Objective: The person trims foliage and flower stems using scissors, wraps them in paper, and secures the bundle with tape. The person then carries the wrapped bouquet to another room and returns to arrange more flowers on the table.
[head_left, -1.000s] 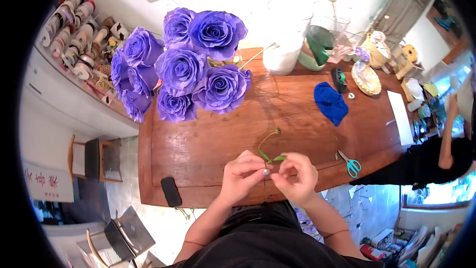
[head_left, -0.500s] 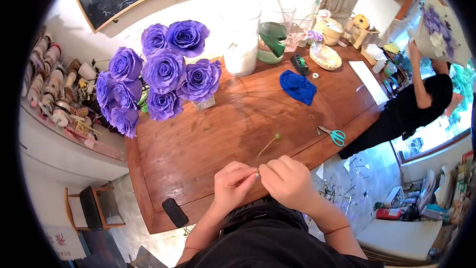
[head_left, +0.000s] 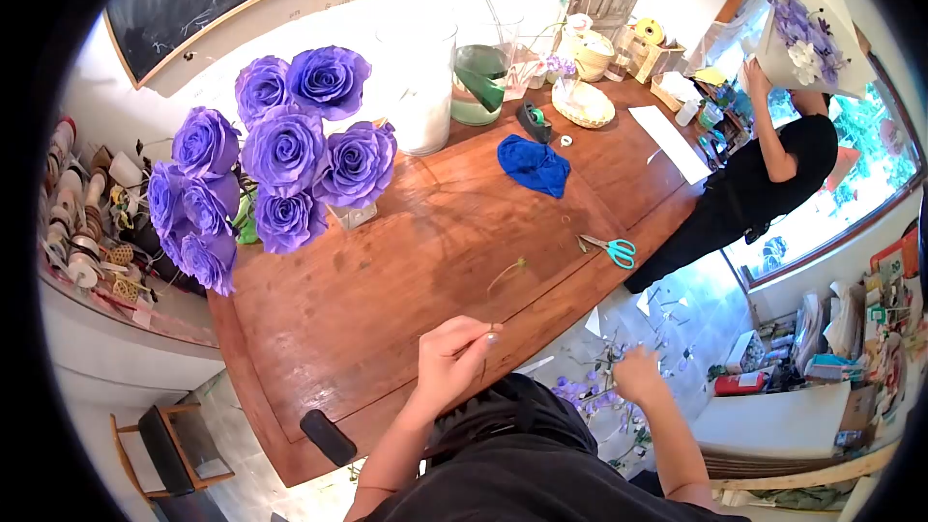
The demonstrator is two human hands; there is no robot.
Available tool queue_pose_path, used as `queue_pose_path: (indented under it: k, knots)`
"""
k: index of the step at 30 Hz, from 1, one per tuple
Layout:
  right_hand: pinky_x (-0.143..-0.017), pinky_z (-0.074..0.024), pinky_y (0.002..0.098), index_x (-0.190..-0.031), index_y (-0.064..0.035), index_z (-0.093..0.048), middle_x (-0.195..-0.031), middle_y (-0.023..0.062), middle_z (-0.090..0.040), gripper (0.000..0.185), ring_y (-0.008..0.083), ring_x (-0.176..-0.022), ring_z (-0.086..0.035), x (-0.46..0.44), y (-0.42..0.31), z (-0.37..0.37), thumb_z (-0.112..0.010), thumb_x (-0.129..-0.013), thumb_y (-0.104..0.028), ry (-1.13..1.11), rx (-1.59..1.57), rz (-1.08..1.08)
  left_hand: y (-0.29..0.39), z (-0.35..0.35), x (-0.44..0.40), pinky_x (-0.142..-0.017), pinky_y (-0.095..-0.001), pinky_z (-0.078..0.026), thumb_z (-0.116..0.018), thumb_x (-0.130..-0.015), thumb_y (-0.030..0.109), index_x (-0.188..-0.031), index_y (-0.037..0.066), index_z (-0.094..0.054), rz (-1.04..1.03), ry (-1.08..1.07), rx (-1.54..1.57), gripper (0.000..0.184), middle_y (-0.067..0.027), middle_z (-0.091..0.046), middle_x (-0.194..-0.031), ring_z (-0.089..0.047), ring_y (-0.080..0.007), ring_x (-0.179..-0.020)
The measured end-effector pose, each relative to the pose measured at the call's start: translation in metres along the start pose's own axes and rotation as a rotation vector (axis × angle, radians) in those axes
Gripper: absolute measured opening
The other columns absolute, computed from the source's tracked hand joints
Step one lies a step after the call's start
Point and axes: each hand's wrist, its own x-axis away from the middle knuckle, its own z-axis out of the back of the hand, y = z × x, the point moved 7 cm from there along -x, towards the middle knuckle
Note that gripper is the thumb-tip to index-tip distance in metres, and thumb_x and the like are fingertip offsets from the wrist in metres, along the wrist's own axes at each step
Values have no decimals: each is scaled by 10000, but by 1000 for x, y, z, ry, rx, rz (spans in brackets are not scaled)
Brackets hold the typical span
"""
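Observation:
Over the near edge of the wooden table, my left hand is closed in a pinch. Something tiny and brownish shows at its fingertips, too small to name. My right hand is out to the right, past the table and above the littered floor; motion smears its fingers, and I cannot tell what they hold. Apart from both hands, a thin curved stem with a greenish tip is at the table surface. Turquoise-handled scissors lie near the right edge.
Large purple roses stand at the table's left. Behind are glass vases, a blue cloth and a tape dispenser. A black phone lies near the front corner. A co-worker holds a bouquet at right.
My right hand has left my left hand and swung right, off the table. The thin stem has come away from my hands. The view has shifted right.

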Motion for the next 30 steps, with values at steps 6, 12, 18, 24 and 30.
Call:
queue_pose_path:
  k: [6,12,18,24,30]
  knots:
    - [-614,-482,285,-999,-16,-591,-843,80,-624,228,162,-704,-598,-23,-72,134,-635,-814,-142,477,-1068,314,1,-31,-34,-529,-195,-466,-573,-817,-33,-881,-48,-662,-70,-51,169,110,-99,-624,-782,-588,-111,-618]
    - [-566,-444,210,-911,5,-623,-697,21,-620,122,59,-635,-556,-84,-47,104,-594,-857,-100,203,-1510,273,-7,-59,-81,-541,-207,-472,-556,-824,-26,-878,-60,-650,8,36,241,114,-102,-620,-774,-586,-118,-615]
    - [-559,-445,232,-906,-26,-648,-733,58,-621,139,113,-638,-588,-163,76,99,-634,-813,-129,374,-999,483,-61,-120,-160,-564,-233,-468,-570,-804,-25,-840,-59,-646,54,257,83,91,-109,-619,-765,-583,-137,-612]
    - [-576,-467,318,-900,-7,-623,-784,110,-589,179,241,-662,-581,-254,217,171,-674,-736,-54,553,-1241,592,-113,-245,-279,-718,-251,-424,-654,-722,-44,-886,2,-689,1,202,-29,173,-76,-545,-963,-532,-158,-855]
    - [-559,-477,322,-717,-31,-605,-671,95,-592,59,236,-613,-594,-368,358,262,-653,-752,-38,1040,-931,639,-149,-284,-373,-767,-247,-453,-605,-762,-62,-1041,12,-638,180,348,53,291,-92,-535,-1062,-527,-139,-889]
